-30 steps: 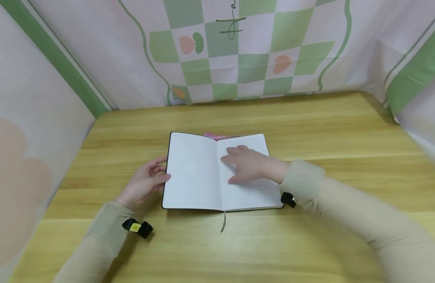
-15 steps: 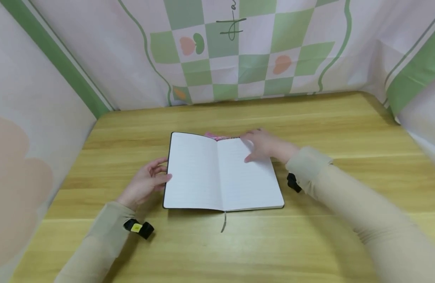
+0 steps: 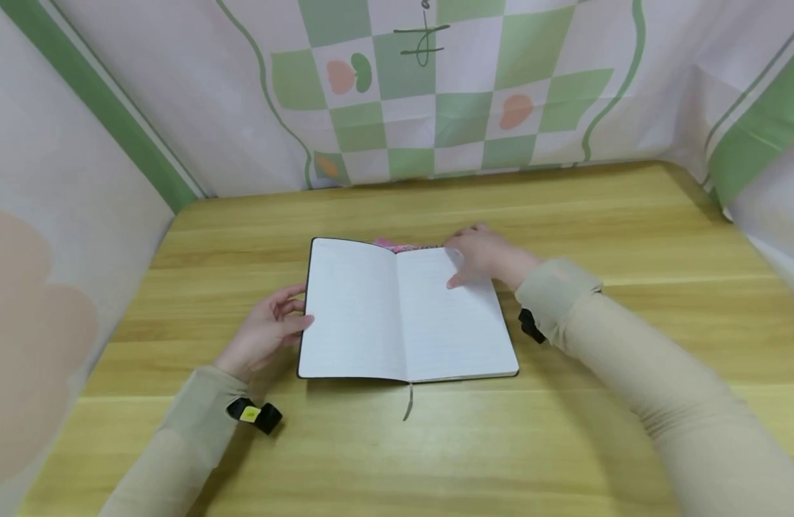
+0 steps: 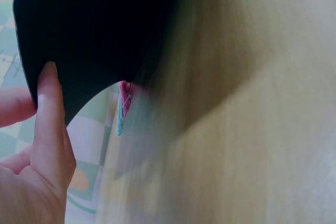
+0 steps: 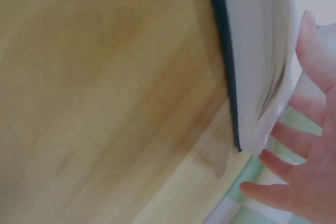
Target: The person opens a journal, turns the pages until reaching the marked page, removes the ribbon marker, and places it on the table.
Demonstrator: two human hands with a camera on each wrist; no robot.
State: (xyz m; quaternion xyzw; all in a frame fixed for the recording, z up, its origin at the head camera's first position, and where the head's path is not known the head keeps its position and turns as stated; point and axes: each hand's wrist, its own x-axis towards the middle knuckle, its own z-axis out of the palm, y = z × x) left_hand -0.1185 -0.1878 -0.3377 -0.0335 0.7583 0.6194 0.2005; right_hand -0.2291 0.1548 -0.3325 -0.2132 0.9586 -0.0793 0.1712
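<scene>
A notebook [image 3: 352, 309] with a dark cover lies spread wide on the wooden table, its white lined pages facing up. At its left edge my left hand [image 3: 261, 332] pinches the cover and pages, thumb on top and fingers beneath. That side is raised, and the black underside of the cover [image 4: 94, 35] fills much of the left wrist view. My right hand [image 3: 490, 255] is at the far right corner, thumb over the page and fingers spread at the edge. In the right wrist view, the page block [image 5: 257, 51] shows small gaps near that corner.
Something pink [image 3: 406, 247], mostly hidden, pokes out behind the notebook; pink and teal strands [image 4: 125, 98] show in the left wrist view. A ribbon bookmark [image 3: 408, 403] hangs from the near edge. Patterned cloth [image 3: 410, 129] borders the table [image 3: 397, 467].
My right hand has moved from the middle of the right page to its far right corner. The left hand keeps its hold on the left edge.
</scene>
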